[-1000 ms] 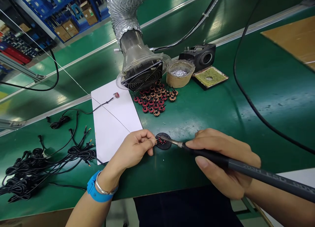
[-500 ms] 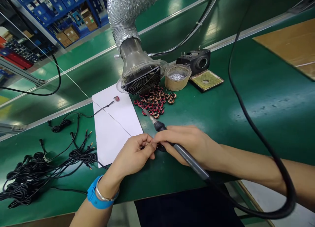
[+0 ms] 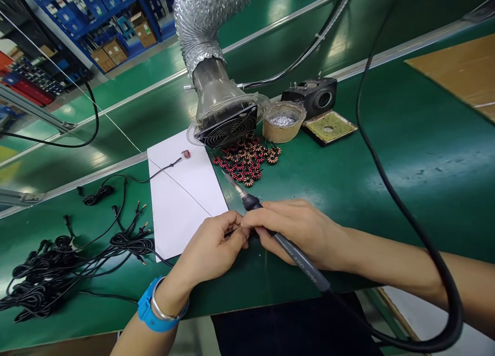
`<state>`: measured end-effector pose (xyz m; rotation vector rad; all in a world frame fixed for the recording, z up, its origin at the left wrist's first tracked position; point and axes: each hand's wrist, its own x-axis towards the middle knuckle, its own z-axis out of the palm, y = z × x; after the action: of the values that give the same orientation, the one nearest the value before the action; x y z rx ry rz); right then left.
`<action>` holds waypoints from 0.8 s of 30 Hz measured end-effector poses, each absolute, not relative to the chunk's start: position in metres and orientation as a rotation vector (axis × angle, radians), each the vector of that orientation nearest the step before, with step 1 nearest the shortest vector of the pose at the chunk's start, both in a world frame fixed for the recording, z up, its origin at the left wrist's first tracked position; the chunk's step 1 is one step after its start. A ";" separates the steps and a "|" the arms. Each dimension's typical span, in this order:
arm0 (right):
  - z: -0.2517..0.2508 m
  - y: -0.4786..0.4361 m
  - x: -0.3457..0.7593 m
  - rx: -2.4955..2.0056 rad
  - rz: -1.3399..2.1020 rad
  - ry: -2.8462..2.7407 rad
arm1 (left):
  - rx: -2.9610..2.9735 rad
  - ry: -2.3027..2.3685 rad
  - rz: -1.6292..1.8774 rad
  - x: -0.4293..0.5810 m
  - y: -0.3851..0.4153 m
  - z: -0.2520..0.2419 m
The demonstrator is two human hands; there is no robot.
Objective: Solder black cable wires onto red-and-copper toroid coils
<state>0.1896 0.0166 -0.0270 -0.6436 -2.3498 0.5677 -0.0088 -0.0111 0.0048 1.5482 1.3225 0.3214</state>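
Observation:
My right hand [image 3: 297, 232] is closed round a grey soldering iron [image 3: 299, 258], its metal tip pointing away towards a heap of small red and copper wound ring coils [image 3: 247, 163]. My left hand [image 3: 216, 242] pinches a black cable at its fingertips, mostly hidden by the fingers. The fingertips of both hands meet over the front of the green table, and something small and dark between them is largely covered. Beside the left hand lies a white sheet [image 3: 181, 201], bearing one coil [image 3: 186, 154] near the end of a thin black cable.
A fume extractor [image 3: 226, 124] hangs over the coils. Right of it stand a tub of silvery metal [image 3: 284, 120], a black iron stand [image 3: 311, 96] and a yellow sponge tray [image 3: 330, 126]. Bundled black cables [image 3: 42, 273] lie at the left. The iron's cord [image 3: 390, 186] loops at the right.
The view has shifted slightly. Both hands stay together at nearly the same spot, with the iron still in my right hand and a little more dark cable showing at the left fingers.

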 end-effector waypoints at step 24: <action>-0.018 0.011 0.198 -0.560 0.406 -2.296 | 1.139 1.256 0.399 0.003 -0.017 -0.003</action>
<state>0.1980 0.0111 -0.0179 -0.5598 -2.2956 0.4059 0.0027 -0.0167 -0.0028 1.1392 1.2558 0.3995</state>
